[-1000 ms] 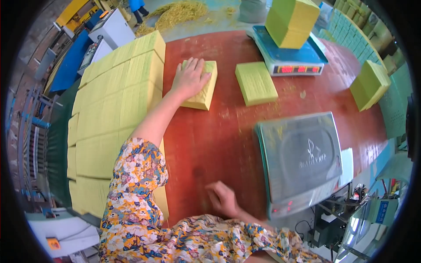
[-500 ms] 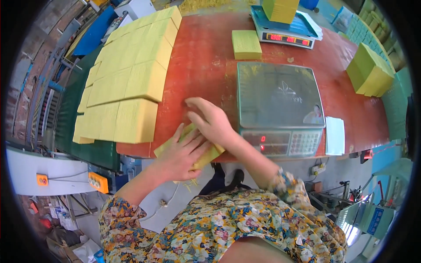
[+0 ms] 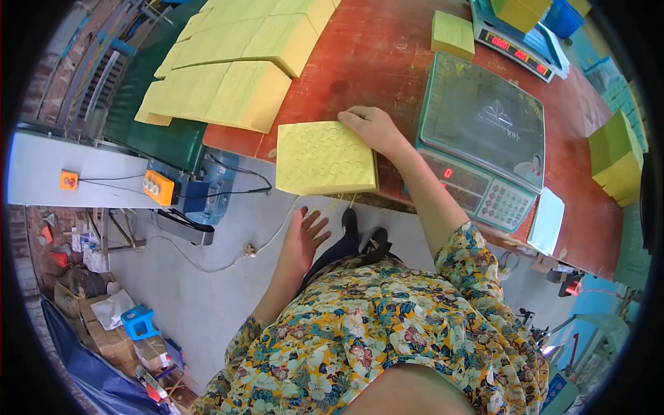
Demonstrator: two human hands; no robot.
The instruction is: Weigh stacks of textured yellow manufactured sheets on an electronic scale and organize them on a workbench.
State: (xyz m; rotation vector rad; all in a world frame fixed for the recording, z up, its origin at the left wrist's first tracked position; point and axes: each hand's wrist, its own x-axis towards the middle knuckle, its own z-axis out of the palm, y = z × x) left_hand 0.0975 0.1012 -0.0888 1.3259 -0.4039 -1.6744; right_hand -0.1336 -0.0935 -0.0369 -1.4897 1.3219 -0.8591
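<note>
A thick stack of yellow paper [image 3: 325, 158] with rows of curved marks pressed into its top lies at the table's front edge, its near side jutting past the edge. My right hand [image 3: 373, 129] grips its far right corner, fingers curled along the back edge. Between the stack and my body, my left hand [image 3: 303, 242] hangs in the air, fingers spread and holding nothing. Right of the stack stands a digital scale [image 3: 482, 121] with a bare flat platform and a lit red display.
Many yellow paper stacks [image 3: 238, 90] stand in rows at the left. A small stack [image 3: 453, 34] sits beyond the scale, beside a second scale [image 3: 515, 47] carrying a yellow block. White sheets [image 3: 546, 221] lie right of the near scale. A cord [image 3: 207, 268] crosses the floor.
My left hand has come off the yellow paper and drawn back toward my body. My right hand now holds the stack's far corner. The view has shifted, so the table appears higher and tilted.
</note>
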